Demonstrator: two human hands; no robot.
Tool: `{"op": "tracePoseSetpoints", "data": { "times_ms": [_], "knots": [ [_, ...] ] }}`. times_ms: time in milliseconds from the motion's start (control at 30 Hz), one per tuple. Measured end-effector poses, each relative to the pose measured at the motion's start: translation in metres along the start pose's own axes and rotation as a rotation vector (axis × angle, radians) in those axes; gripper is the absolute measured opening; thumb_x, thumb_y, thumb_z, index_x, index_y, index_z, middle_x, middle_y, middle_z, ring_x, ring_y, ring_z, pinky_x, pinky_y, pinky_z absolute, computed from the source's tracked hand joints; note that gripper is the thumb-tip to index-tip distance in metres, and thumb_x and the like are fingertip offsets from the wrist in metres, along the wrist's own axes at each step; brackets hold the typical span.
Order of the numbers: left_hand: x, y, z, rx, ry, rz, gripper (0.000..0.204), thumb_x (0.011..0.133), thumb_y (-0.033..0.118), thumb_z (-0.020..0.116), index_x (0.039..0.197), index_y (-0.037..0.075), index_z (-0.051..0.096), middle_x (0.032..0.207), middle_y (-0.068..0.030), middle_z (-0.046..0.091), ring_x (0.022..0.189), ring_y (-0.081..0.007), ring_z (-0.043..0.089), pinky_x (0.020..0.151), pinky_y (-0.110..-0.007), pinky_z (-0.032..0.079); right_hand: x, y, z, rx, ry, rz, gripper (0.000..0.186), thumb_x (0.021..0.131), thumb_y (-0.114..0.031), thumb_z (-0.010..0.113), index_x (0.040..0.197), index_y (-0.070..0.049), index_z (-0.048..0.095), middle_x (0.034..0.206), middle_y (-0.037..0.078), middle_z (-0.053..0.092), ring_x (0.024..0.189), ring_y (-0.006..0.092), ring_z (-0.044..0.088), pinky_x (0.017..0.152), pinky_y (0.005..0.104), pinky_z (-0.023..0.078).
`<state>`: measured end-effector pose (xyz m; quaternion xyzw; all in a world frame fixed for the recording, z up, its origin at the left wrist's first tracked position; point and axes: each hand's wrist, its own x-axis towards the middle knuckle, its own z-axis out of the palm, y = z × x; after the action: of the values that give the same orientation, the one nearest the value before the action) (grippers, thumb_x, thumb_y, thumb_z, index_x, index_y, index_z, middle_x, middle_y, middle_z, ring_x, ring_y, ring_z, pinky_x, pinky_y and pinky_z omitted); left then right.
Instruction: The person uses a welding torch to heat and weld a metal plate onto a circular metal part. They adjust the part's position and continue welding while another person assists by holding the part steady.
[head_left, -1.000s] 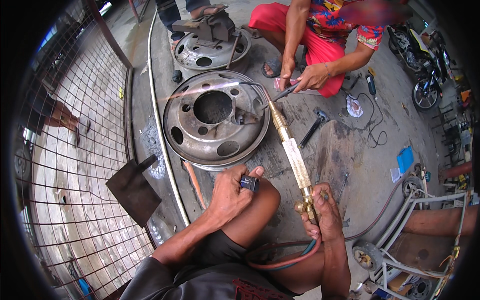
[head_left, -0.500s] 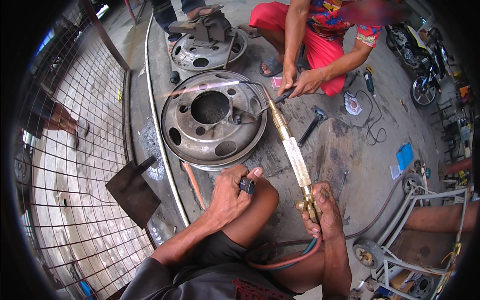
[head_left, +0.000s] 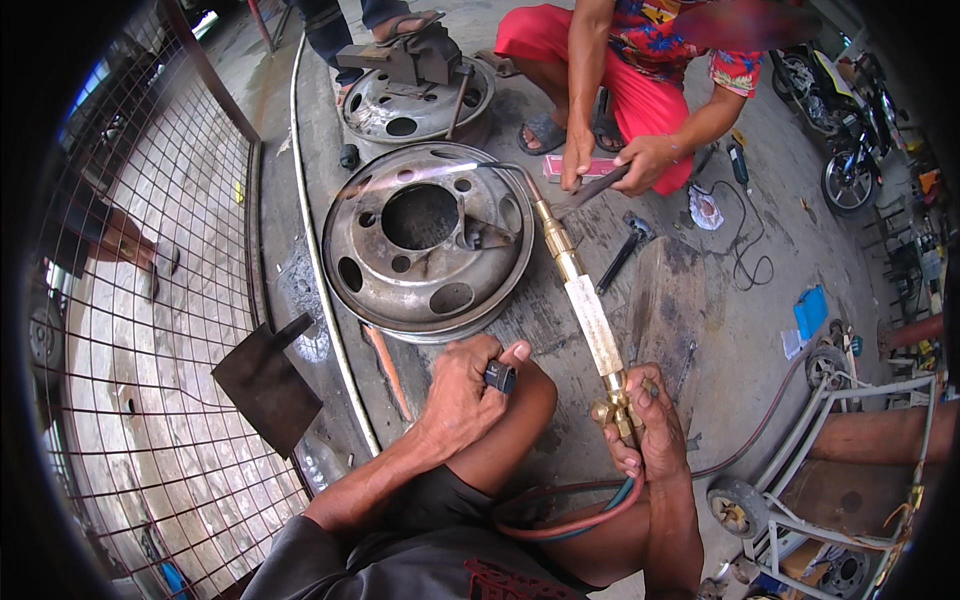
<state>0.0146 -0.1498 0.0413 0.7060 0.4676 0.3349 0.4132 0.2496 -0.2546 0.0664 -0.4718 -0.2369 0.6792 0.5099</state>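
Observation:
My right hand [head_left: 648,425] grips a brass gas torch [head_left: 592,325] with a pale handle, fingers wrapped around its valve end. The torch's bent tip lies over a steel wheel rim [head_left: 375,290], and a faint flame [head_left: 425,170] streams leftward from it. A small bent metal piece [head_left: 485,236] sits on the rim. My left hand [head_left: 465,395] rests closed by my knee, around a small black object [head_left: 500,376] whose kind I cannot make out. Across from me, a crouching person's hands [head_left: 640,163] hold a dark flat bar [head_left: 602,188] beside the torch neck.
Red and green hoses [head_left: 590,522] loop over my lap. A hammer [head_left: 625,255] lies right of the torch. Behind the rim, a vise [head_left: 405,62] stands on another wheel, with someone's sandaled foot on it. Wire fencing and a dark metal plate [head_left: 267,390] are left; a wheeled cart [head_left: 790,490] is right.
The other person's hands have shifted, and the dark bar has drawn back from the metal piece on the rim. My hands and the torch stay nearly still.

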Motion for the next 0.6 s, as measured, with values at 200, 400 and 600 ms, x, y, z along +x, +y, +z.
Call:
{"op": "tracePoseSetpoints", "data": {
  "times_ms": [200, 400, 600],
  "knots": [
    [-0.0011, -0.0014, 0.0082, -0.022, 0.063, 0.103, 0.05, 0.102, 0.031, 0.064, 0.069, -0.003, 0.046, 0.06, -0.0166, 0.041, 0.054, -0.0284, 0.039, 0.055, -0.044, 0.035, -0.0005, 0.0009, 0.0009, -0.003, 0.014, 0.002, 0.019, 0.106, -0.035, 0.057, 0.111, -0.02, 0.046, 0.082, 0.02, 0.066, 0.038, 0.0096, 0.044, 0.033, 0.0232, 0.035],
    [-0.0013, -0.0008, 0.0072, -0.007, 0.023, 0.08, 0.045, 0.102, 0.029, 0.064, 0.072, -0.003, 0.051, 0.063, -0.0182, 0.045, 0.058, -0.0325, 0.045, 0.059, -0.045, 0.037, -0.0016, 0.001, 0.0016, 0.009, 0.017, 0.012, 0.019, 0.106, -0.034, 0.057, 0.111, -0.02, 0.046, 0.081, 0.019, 0.066, 0.038, 0.0096, 0.044, 0.033, 0.0238, 0.036],
    [-0.0052, 0.0057, 0.0074, 0.048, -0.039, 0.048, 0.033, 0.099, 0.023, 0.064, 0.078, -0.002, 0.061, 0.07, -0.0203, 0.057, 0.067, -0.0391, 0.058, 0.068, -0.047, 0.041, -0.0017, 0.001, 0.0011, 0.01, 0.011, 0.009, 0.019, 0.106, -0.034, 0.057, 0.112, -0.019, 0.046, 0.08, 0.019, 0.066, 0.038, 0.0094, 0.043, 0.034, 0.0242, 0.036]
  ]
}}
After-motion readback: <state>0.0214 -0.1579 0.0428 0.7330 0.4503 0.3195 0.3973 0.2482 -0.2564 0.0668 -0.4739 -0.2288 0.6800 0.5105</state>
